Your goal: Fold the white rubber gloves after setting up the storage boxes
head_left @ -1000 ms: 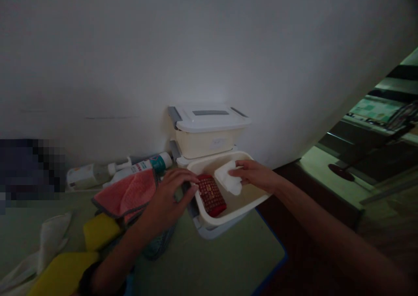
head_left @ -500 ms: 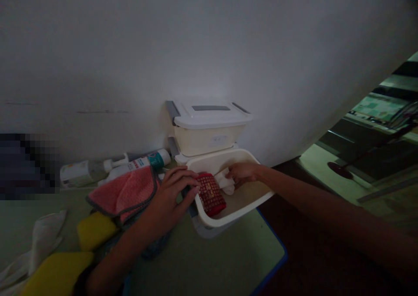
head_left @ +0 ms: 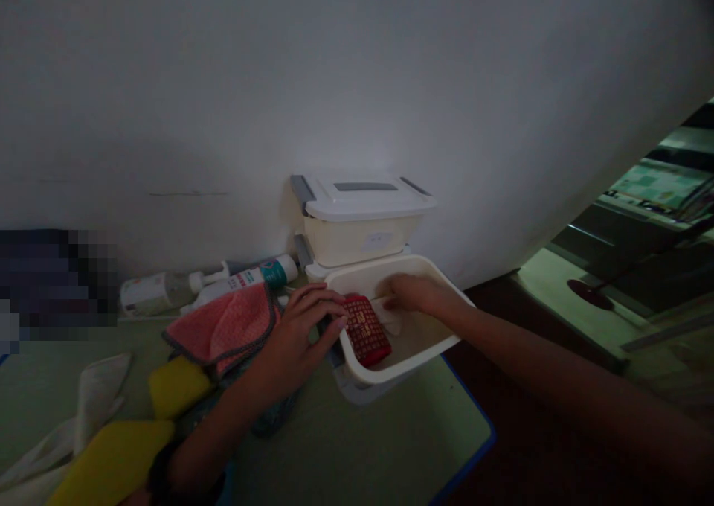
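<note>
A white, open plastic bin (head_left: 379, 377) stands tilted beside the stacked boxes. Inside it, at the left end, lies a red package (head_left: 367, 331) with gold lettering. My left hand (head_left: 309, 320) rests on the bin's left rim, fingers apart, the fingertips close to the red package. Down in the bin is my right hand (head_left: 413, 295), blurred by motion, over a crumpled white piece of cloth or paper (head_left: 390, 320). The right fingertips touch or nearly touch this white piece; their grip on it is unclear.
Behind the bin, a lidded box (head_left: 357, 238) stands against the wall. To the left are bottles (head_left: 239, 279), a pink cloth (head_left: 228, 324), yellow sponges (head_left: 178, 387) and a white cloth (head_left: 100, 394). The table's blue edge (head_left: 468, 465) runs at the right front.
My right hand has moved lower and forward over the white piece, which is now more covered. The left hand stays on the rim. The whole view has shifted slightly.
</note>
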{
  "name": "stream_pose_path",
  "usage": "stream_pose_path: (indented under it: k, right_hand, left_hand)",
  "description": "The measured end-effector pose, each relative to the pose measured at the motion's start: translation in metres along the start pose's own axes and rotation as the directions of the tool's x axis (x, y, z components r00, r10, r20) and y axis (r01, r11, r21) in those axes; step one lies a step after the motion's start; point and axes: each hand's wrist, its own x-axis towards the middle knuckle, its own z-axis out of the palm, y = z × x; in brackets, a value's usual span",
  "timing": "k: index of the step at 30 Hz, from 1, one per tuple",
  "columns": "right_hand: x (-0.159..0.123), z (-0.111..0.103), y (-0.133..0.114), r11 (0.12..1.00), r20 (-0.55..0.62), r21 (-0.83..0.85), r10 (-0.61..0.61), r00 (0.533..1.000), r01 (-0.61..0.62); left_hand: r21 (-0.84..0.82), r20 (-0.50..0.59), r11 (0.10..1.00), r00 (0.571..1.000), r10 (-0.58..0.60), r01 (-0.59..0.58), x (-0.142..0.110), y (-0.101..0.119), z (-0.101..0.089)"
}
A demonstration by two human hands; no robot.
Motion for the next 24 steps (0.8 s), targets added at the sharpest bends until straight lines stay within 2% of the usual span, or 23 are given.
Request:
stream_pose_path:
  k: [4,6,9,12,18,21,24]
  right_hand:
    - [-0.007,-0.01,-0.016,0.97,-0.005,-0.204,0.133,0.991,-0.131]
    - [-0.012,-0.017,-0.026,0.945,-0.031,-0.279,0.17,0.985,-0.172]
    - [-0.022,-0.026,-0.045,0.916,-0.07,-0.35,0.181,0.981,-0.194]
    - [-0.035,-0.033,-0.073,0.916,-0.088,-0.371,0.131,0.987,-0.155]
    - [-0.055,-0.039,-0.139,0.947,-0.17,-0.319,-0.02,0.985,-0.036]
    - [-0.059,-0.025,-0.166,0.956,-0.212,-0.288,-0.12,0.97,0.055]
    - [-0.06,0.0,-0.189,0.912,-0.234,-0.347,-0.309,0.922,0.218]
  left_hand:
    - [-0.007,-0.01,1.0,1.0,0.008,-0.008,-0.001,0.002,-0.001]
    - [-0.01,-0.012,1.0,1.0,-0.024,0.024,-0.002,0.002,-0.002]
    - [0.0,-0.039,0.996,0.996,-0.085,0.085,-0.004,-0.001,-0.006]
    - [0.005,-0.023,0.996,0.996,-0.089,0.09,-0.004,-0.002,-0.018]
    - [0.125,0.08,0.97,0.973,-0.218,0.207,-0.021,0.007,-0.071]
    - [0.173,0.148,0.947,0.944,-0.295,0.269,-0.041,0.003,-0.102]
    - [0.245,0.155,0.898,0.899,-0.409,0.366,-0.061,-0.008,-0.131]
